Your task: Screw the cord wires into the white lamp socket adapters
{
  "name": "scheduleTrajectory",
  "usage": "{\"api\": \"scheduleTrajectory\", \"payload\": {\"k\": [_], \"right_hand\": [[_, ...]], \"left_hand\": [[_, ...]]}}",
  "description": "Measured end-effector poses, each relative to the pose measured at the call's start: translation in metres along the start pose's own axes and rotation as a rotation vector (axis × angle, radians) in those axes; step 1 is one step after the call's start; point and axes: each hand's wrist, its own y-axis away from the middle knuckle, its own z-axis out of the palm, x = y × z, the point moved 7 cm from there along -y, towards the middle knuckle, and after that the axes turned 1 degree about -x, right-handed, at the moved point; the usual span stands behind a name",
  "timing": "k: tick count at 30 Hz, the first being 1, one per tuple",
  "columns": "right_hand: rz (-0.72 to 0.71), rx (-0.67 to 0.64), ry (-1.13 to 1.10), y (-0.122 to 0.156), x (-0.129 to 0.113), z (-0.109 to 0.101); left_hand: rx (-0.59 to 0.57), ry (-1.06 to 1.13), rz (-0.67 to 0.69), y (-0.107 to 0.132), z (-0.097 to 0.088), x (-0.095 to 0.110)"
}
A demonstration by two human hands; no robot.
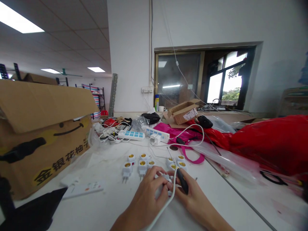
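My left hand [150,189] is closed in a pinch on a small white plug adapter [166,177] at the table's near edge. My right hand [190,191] is wrapped round a screwdriver [182,181] with a black handle, its thin shaft pointing up and away. A white cable [163,205] runs from between the hands toward me. Just beyond the hands stand several white lamp-socket adapters with brass insides [141,164], in two small groups.
A large cardboard box [40,134] stands at the left. White power strips [132,135] and tangled cords lie further back. Red and pink plastic bags [269,141] cover the right side. A small open carton [184,112] sits near the window.
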Motion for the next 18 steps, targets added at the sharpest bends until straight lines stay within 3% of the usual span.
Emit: {"api": "scheduleTrajectory", "payload": {"k": [12, 18], "right_hand": [[0.009, -0.013, 0.032, -0.002, 0.002, 0.002], [-0.016, 0.083, 0.199, 0.001, 0.005, -0.009]], "left_hand": [[-0.022, 0.111, 0.021, 0.000, 0.001, -0.006], [0.022, 0.151, -0.185, -0.003, 0.003, -0.025]]}}
